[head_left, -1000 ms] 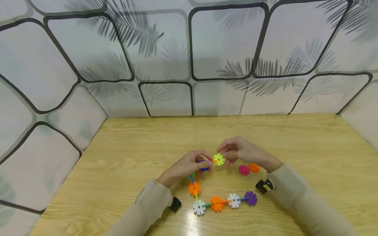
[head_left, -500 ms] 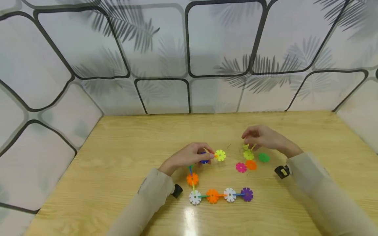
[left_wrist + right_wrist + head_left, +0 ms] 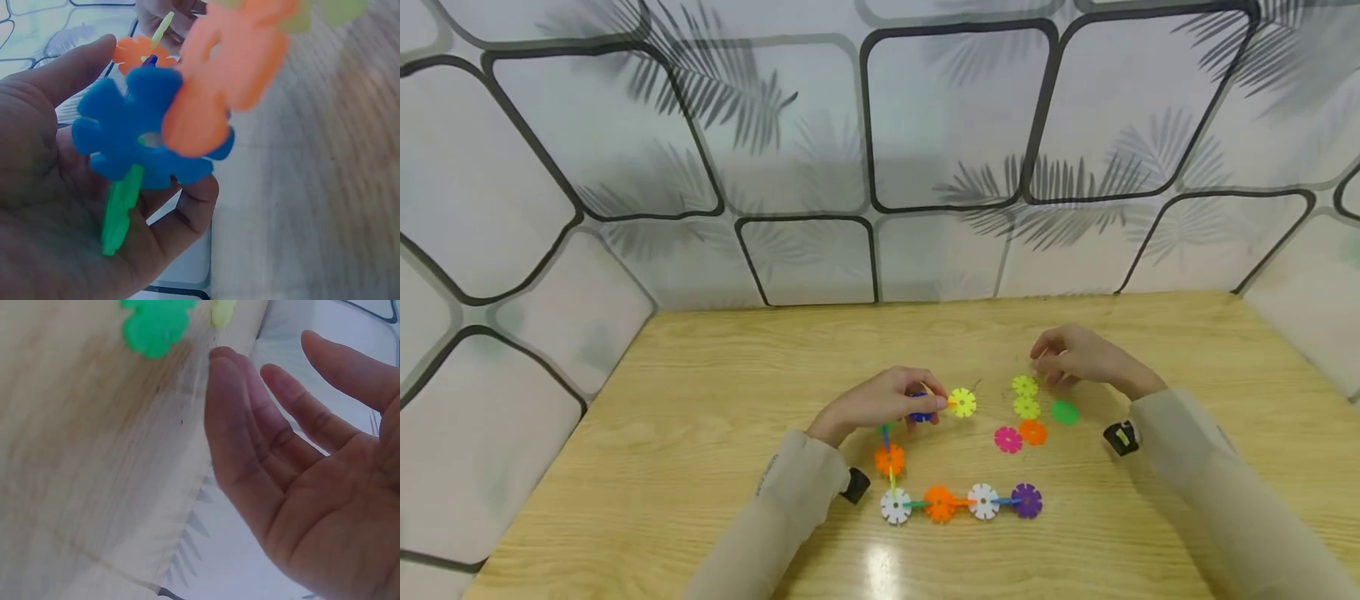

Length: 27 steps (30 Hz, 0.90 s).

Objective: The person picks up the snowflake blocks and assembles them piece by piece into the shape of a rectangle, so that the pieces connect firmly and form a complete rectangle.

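Observation:
My left hand (image 3: 887, 400) holds a blue notched plastic disc (image 3: 119, 128) in a linked chain. An orange disc (image 3: 200, 125) and a green disc (image 3: 122, 212) slot into the blue one, and a yellow disc (image 3: 962, 402) forms the chain's end beyond the fingers. From there the chain runs down through an orange disc (image 3: 889, 459) to a white disc (image 3: 896, 506), then right to a purple disc (image 3: 1027, 501). My right hand (image 3: 1075, 358) holds nothing. Its fingers are loosely bent beside two yellow-green discs (image 3: 1026, 396), above a green disc (image 3: 156, 328).
A pink disc (image 3: 1008, 439) and a loose orange disc (image 3: 1033, 432) lie side by side, below the yellow-green pair. The wooden table (image 3: 760, 350) meets a patterned wall (image 3: 805, 258) at its back edge.
My right hand has moved right, away from the chain's yellow end. The yellow-green discs it touched half a second ago now lie apart from its fingers. My left hand keeps its hold.

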Each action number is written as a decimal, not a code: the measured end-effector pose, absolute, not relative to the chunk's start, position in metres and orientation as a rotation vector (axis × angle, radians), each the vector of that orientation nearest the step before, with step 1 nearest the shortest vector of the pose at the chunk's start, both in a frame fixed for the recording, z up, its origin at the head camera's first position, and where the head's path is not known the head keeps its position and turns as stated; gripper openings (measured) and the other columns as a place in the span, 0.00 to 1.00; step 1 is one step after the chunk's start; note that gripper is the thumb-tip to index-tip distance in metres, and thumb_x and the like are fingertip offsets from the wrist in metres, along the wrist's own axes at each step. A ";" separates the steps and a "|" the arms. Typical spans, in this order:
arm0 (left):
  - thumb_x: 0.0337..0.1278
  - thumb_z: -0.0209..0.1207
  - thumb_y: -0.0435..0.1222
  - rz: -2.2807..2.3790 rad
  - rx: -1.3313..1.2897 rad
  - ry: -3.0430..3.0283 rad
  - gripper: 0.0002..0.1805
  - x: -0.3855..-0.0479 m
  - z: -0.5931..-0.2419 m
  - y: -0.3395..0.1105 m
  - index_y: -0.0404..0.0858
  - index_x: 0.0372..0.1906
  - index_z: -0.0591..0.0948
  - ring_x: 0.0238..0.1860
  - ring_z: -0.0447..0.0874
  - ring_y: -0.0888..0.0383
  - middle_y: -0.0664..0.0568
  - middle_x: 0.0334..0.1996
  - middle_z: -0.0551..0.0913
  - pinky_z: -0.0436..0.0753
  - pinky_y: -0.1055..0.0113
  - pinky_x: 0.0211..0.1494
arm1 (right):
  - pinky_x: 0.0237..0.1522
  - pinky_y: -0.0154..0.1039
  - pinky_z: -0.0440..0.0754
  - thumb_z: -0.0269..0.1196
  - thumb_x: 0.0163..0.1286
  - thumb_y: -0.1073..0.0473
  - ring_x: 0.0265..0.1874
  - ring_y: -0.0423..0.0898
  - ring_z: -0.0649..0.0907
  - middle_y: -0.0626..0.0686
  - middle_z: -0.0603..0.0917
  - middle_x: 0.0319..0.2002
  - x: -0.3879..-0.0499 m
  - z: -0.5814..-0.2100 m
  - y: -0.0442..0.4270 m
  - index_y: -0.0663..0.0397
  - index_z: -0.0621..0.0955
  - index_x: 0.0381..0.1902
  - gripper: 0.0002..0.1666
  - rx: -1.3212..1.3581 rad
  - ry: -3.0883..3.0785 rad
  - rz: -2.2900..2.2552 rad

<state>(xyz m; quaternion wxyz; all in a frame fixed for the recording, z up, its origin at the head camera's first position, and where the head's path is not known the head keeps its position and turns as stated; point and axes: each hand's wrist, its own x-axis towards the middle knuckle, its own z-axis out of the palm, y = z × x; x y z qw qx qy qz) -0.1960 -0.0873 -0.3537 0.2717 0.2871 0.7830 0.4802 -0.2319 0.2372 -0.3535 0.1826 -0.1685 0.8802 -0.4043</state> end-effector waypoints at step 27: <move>0.77 0.52 0.37 1.147 0.817 2.067 0.15 -0.203 -0.357 -0.090 0.30 0.56 0.79 0.36 0.80 0.60 0.46 0.40 0.86 0.82 0.68 0.43 | 0.18 0.33 0.65 0.67 0.57 0.74 0.14 0.41 0.67 0.50 0.74 0.17 -0.246 -0.363 0.228 0.72 0.79 0.47 0.18 -0.612 2.351 -1.066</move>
